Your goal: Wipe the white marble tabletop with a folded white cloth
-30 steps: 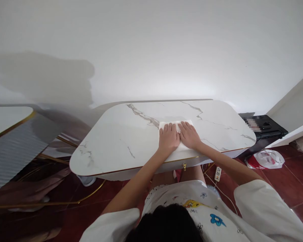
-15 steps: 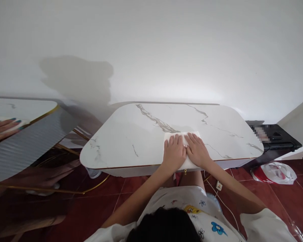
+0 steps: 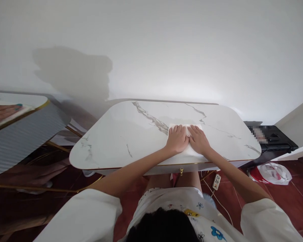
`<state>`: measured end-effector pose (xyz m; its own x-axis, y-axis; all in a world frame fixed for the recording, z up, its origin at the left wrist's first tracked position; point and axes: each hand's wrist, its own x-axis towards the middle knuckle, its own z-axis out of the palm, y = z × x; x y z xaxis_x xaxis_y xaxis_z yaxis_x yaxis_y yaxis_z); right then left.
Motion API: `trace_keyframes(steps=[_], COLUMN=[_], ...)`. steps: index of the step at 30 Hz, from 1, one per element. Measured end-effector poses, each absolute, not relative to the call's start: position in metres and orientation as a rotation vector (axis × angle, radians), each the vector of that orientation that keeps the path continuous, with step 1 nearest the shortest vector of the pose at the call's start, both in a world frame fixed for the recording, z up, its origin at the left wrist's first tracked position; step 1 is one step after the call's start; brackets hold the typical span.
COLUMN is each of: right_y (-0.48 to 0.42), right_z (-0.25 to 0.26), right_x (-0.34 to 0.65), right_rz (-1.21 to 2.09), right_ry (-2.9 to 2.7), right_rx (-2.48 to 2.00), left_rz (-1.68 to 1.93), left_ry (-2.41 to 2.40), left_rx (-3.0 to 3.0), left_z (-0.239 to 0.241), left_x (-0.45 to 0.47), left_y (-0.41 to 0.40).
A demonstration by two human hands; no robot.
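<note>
Both my hands lie flat on a folded white cloth, which could also be a thick wipe. Beneath it is a white table with grey-brown marble veins and a thin gold edge. My left hand covers the cloth's left part, fingers stretched forward and pressed down. Beside it, my right hand rests on the right part with its fingers stretched out too. The thumbs meet or nearly meet in the middle. Much of the cloth is hidden under the palms.
A small gold knob sits on the table's front. At the left, another person's hand rests on white material on a similar table. A black case, plastic bag and power strip are at the right.
My hands and the cloth have slid forward from the table's near edge, farther onto its top. The other person's hand has shifted, and the view has moved slightly.
</note>
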<state>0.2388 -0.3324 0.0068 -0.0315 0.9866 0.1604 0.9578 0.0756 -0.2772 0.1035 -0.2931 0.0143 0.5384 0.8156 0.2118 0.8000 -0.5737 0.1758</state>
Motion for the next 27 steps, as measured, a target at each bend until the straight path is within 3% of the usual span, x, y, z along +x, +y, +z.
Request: trace_keyframes(steps=[27], right_y=[-0.159], right_z=[0.003], right_x=[0.282], right_rz=[0.061], right_ry=[-1.996], right_rx=[-1.916], left_rz=[0.644], left_ry=[1.414], left_rx=[2.563], left_z=[0.004], left_x=[0.145], left_y=[-0.125])
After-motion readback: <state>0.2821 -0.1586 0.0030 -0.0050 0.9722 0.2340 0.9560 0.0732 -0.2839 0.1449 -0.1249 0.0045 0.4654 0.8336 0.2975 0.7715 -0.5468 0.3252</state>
